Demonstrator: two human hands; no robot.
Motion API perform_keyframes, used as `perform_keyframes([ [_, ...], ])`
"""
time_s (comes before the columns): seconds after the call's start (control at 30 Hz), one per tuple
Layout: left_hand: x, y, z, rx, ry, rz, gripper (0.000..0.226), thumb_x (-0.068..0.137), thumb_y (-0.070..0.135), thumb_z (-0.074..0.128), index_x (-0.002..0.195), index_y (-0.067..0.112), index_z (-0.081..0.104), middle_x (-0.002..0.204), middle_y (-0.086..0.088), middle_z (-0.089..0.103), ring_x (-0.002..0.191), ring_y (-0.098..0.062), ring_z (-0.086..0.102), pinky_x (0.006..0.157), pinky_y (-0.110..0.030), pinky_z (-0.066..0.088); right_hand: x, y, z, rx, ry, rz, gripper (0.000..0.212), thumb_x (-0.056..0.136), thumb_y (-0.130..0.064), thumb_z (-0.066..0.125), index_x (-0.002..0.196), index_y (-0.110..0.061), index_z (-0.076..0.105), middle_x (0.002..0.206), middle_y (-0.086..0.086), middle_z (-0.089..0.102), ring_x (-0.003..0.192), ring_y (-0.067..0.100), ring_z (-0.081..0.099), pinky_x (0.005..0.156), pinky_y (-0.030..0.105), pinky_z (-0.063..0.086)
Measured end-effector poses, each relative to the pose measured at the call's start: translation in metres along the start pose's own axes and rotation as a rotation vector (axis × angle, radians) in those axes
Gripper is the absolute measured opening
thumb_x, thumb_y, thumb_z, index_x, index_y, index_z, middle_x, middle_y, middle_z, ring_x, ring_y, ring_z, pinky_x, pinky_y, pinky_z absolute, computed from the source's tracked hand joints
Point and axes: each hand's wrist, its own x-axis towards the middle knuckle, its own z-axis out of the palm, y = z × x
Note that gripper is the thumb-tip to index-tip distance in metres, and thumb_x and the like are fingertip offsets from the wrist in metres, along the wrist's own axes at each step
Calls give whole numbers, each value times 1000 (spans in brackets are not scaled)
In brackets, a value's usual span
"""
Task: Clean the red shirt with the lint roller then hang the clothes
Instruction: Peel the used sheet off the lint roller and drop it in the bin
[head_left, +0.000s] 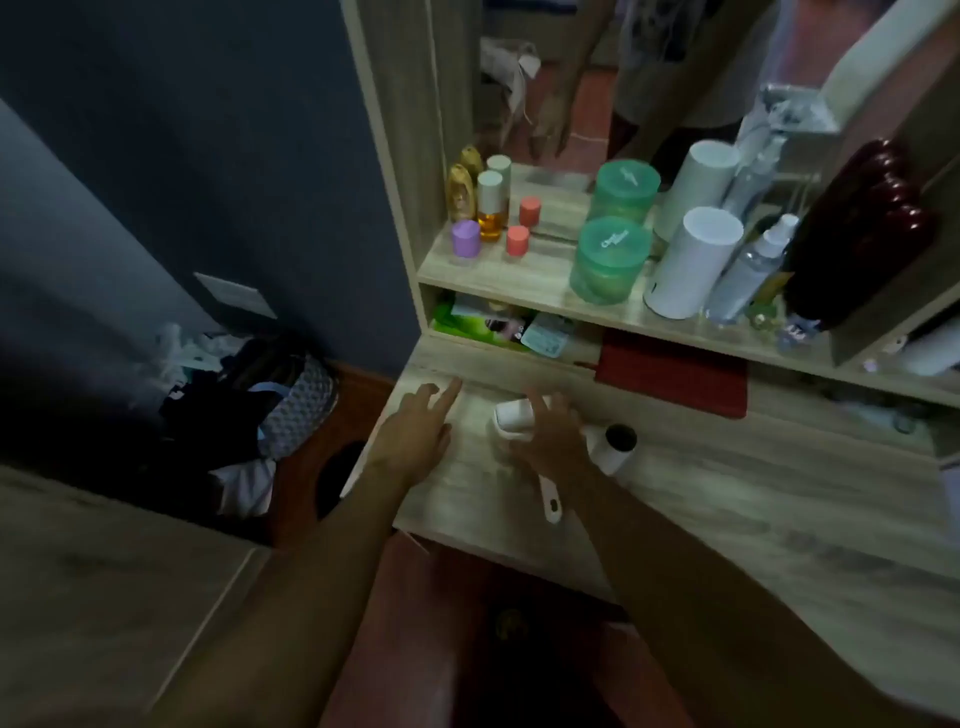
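The lint roller (524, 431) lies on the wooden desk (727, 509), its white handle (551, 499) pointing toward the person. The right hand (548, 436) is over its head, fingers spread and curving down around it; whether they actually grip it, I cannot tell. The left hand (415, 431) is beside it, fingers straight and loose, fingertips at the desk's back edge, holding nothing. A white roll (615, 447) with a dark core lies just right of the roller. A folded red cloth (675, 374) sits in the gap under the shelf (519, 280); whether it is the shirt is unclear. On the shelf stand small bottles (491, 213), two green jars (610, 260), white cylinders (693, 260) and a spray bottle (753, 270), doubled in the mirror (623, 78). A basket (296, 400) of clothes sits on the floor to the left.
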Motion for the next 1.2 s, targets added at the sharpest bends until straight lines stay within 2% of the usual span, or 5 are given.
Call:
perform_keyframes([
  [0.27,54,18,38,-227,-195,-110,56,99,34,45,150,22,27,152,-11,33,132,-31,40,102,-45,43,33,12,10,-16,-23,111,72,73,-19,72,137,-27,39,147,13,29,126,35,36,95,37,38],
  [0.47,57,34,32,-781,-98,-336,46,98,48,40,131,18,52,113,-9,67,99,-28,66,87,-42,54,19,-13,5,188,79,21,64,73,-16,69,132,-24,47,139,10,30,116,33,42,85,30,38],
  [0.77,58,20,-13,-1342,-26,-508,32,99,25,50,125,8,51,119,-18,57,102,-31,61,71,-29,58,7,-41,-11,209,136,-124,74,71,-52,73,133,-29,40,143,6,28,123,28,41,91,41,50],
  [0.97,46,4,-61,-1332,-95,-336,13,97,23,54,107,19,62,101,-13,64,88,-23,64,79,-34,57,18,-60,-51,71,-64,-216,70,77,-75,49,129,-28,48,123,-1,54,110,19,54,90,32,43],
  [1.2,37,1,-101,-1056,-82,-183,22,101,24,46,109,6,56,94,-16,61,82,-23,62,78,-41,54,16,-99,-93,144,-256,-292,54,81,-58,64,116,-17,58,105,-1,63,92,16,60,75,31,47],
])
